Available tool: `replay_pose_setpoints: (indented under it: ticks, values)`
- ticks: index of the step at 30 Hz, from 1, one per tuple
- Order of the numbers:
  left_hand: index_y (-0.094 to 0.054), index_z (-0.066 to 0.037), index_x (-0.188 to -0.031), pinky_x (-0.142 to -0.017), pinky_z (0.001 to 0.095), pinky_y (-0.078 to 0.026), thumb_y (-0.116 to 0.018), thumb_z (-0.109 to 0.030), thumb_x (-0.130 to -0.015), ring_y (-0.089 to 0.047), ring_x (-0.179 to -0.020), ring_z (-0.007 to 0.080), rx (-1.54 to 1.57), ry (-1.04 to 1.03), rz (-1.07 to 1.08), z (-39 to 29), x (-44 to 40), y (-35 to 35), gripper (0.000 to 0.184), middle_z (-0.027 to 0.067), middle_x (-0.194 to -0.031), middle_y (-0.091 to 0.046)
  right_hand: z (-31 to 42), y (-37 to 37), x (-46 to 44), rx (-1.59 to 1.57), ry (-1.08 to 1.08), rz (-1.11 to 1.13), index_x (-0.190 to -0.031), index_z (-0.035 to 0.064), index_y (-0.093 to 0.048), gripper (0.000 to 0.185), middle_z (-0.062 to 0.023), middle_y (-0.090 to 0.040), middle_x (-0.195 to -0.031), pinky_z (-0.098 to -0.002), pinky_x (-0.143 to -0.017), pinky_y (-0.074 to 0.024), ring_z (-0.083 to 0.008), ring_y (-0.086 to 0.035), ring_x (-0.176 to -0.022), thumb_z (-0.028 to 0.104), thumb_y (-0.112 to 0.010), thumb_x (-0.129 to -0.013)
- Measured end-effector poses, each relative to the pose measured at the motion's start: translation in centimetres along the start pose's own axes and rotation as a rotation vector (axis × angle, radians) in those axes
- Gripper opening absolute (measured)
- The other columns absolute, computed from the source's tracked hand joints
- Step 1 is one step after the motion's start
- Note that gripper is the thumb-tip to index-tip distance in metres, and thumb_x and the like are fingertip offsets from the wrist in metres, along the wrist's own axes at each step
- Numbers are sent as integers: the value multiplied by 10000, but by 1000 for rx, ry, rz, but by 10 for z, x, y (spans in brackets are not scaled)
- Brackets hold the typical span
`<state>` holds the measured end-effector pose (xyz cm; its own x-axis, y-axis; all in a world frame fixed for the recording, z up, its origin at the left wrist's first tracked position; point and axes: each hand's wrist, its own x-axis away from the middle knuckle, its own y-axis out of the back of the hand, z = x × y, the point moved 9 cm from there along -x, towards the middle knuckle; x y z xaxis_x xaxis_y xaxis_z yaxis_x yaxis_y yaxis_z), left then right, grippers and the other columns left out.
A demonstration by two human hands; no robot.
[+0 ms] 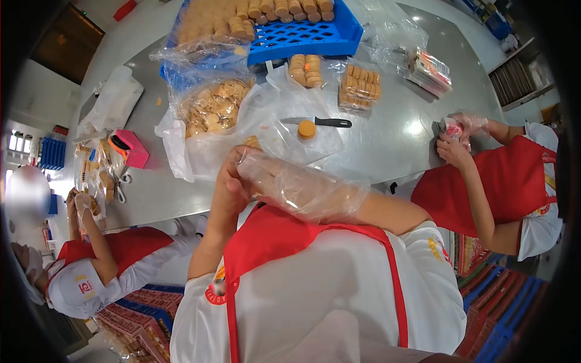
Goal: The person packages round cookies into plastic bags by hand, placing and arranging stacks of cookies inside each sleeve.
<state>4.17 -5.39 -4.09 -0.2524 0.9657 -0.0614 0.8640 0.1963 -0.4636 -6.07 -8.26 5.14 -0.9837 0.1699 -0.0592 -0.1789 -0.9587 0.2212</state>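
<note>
My left hand (227, 181), bare, and my right hand (263, 171), in a loose clear plastic glove, are close together in front of my chest. Their fingers curl inward, and the tips are mostly hidden. A few tan round biscuits (252, 142) show just beyond the fingers, apparently held between both hands. Ahead lie a black-handled knife (324, 122) and a single biscuit (307, 129) on white plastic sheeting (272, 115). To the left of these, a clear bag (215, 109) is full of broken biscuits.
At the back, a blue crate (302, 42) holds rows of biscuits. Biscuit stacks (305, 71), a wrapped biscuit pack (359, 88) and several packets (430, 72) stand on the metal table (399, 145). A pink holder (133, 150) is leftward. Co-workers in red aprons (478, 187) work on both sides.
</note>
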Motion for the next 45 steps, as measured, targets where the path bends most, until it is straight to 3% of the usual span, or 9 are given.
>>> replay_pose_setpoints:
  ticks: [1,4,8,15,20,27,37,40,45]
  values:
    - [-526,-21,-1150,-869,335,-521,-706,-753,-700,-616,-1002,199,0,-34,-25,3,1,0,879,98,-1097,-591,3,-3,2,-218,-154,54,-1336,-72,-437,402,-172,-555,-1139,-352,-906,-447,-291,-556,-1070,72,-456,-961]
    - [-535,-33,-1103,-822,320,-519,-679,-752,-726,-609,-941,180,-23,-76,-75,1,5,0,824,75,-1032,-581,1,-19,3,609,352,4,-1311,-83,-459,386,-165,-558,-1238,-332,-997,-433,-264,-540,-1177,93,-456,-967]
    - [-558,-27,-1039,-789,283,-529,-684,-701,-750,-625,-890,142,-45,-113,-121,-2,5,16,744,57,-963,-611,1,-13,12,515,453,-135,-1227,-51,-549,305,-150,-579,-1241,-325,-1032,-423,-267,-536,-1202,140,-483,-998]
    - [-579,-30,-1061,-794,362,-522,-602,-697,-830,-609,-865,223,345,-143,-644,-10,25,93,707,74,-983,-624,-14,98,40,-125,177,-638,-1011,-12,-658,112,-69,-654,-999,-293,-830,-489,-177,-617,-871,28,-583,-938]
    - [-555,4,-1016,-784,345,-469,-586,-751,-798,-521,-826,212,525,-104,-486,-20,21,96,786,72,-925,-555,-123,159,67,307,-124,-976,-964,0,-654,87,-59,-649,-897,-282,-730,-495,-148,-617,-830,55,-637,-899]
    - [-540,-15,-986,-771,346,-452,-568,-753,-810,-488,-802,208,570,-73,-482,-22,18,87,759,58,-890,-524,-129,125,45,576,-75,-843,-949,33,-646,158,-157,-642,-945,-442,-789,-488,-357,-612,-910,147,-699,-854]
    - [-581,-26,-1141,-832,363,-521,-573,-732,-816,-618,-942,224,695,-92,-286,-23,18,83,777,95,-1071,-627,-131,135,47,992,-90,-639,-1015,63,-666,201,-127,-645,-974,-429,-856,-484,-330,-594,-959,98,-687,-818]
    - [-593,-17,-1161,-847,359,-544,-627,-663,-841,-644,-951,206,258,-99,-552,-17,29,73,721,108,-1082,-644,-138,132,42,1087,-109,-579,-1026,56,-667,199,-127,-644,-969,-423,-867,-480,-323,-593,-983,110,-658,-835]
    - [-626,3,-1106,-813,313,-549,-760,-518,-809,-661,-923,186,87,103,-104,-10,-7,38,614,148,-1190,-629,-156,133,34,1298,-251,-469,-975,47,-656,143,-154,-638,-958,-436,-841,-491,-336,-615,-957,122,-595,-870]
